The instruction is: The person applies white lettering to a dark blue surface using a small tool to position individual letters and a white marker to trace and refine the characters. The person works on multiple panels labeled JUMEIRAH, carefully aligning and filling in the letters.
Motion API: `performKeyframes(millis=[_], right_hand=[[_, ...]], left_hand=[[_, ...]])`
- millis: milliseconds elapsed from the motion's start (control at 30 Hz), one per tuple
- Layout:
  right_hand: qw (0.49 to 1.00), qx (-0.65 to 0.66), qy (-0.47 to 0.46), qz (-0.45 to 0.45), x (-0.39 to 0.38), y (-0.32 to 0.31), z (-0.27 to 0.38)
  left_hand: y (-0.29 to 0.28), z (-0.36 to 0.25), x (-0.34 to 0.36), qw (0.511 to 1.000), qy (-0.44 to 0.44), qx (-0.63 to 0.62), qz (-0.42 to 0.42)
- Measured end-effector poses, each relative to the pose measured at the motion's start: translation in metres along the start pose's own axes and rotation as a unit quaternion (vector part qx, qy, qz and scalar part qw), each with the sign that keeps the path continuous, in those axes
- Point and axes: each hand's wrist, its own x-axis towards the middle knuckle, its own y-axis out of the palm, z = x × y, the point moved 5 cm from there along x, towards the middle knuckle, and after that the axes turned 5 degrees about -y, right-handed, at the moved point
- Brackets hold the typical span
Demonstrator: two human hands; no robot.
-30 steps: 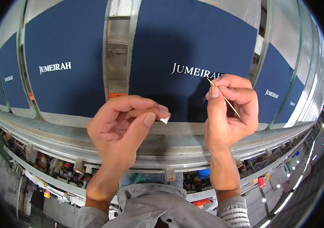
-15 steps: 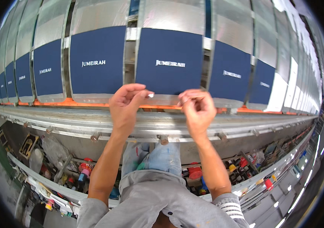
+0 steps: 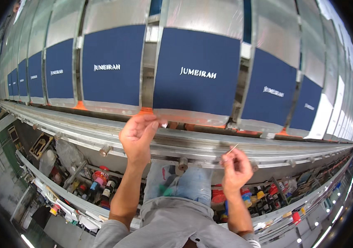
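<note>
My left hand [image 3: 136, 139] hovers by the front edge of the metal boards, its thumb and fingers pinched on a small white scrap [image 3: 164, 124]. To the right and nearer my body, over the metal rail, my right hand [image 3: 237, 170] pinches a thin pale stick [image 3: 232, 149] that points up and right. Beyond the hands lies a navy blue fabric panel [image 3: 197, 51] with white lettering [image 3: 198, 73] across its middle. Neither hand touches this panel.
More navy panels [image 3: 112, 45] with white lettering lie on a long row of boards, gaps between them. A metal rail [image 3: 176, 142] with round bolts [image 3: 182, 164] runs along the front. Below it, a shelf holds several bottles [image 3: 109, 188] and red containers [image 3: 220, 195].
My right hand has drawn back toward me and to the right, away from the left. The view has shifted and tilted. Lettering on the middle panel, patchy before, now shows crisp.
</note>
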Motion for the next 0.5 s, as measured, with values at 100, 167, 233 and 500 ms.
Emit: performKeyframes(millis=[100,167,233,500], right_hand=[[0.988,-0.046,-0.121,0.08,0.047,0.022,0.006],[0.984,-0.034,-0.149,0.096,0.075,0.039,0.014],[0.983,-0.001,-0.157,0.099,0.093,0.058,0.021],[0.966,-0.05,-0.218,0.132,0.101,0.102,0.02]], left_hand=[[0.013,0.002,0.026,0.997,0.074,-0.009,-0.003],[0.025,-0.004,0.037,0.993,0.112,0.021,0.002],[0.034,-0.008,0.045,0.993,0.111,0.029,0.005],[0.032,-0.002,0.054,0.994,0.097,0.047,0.012]])
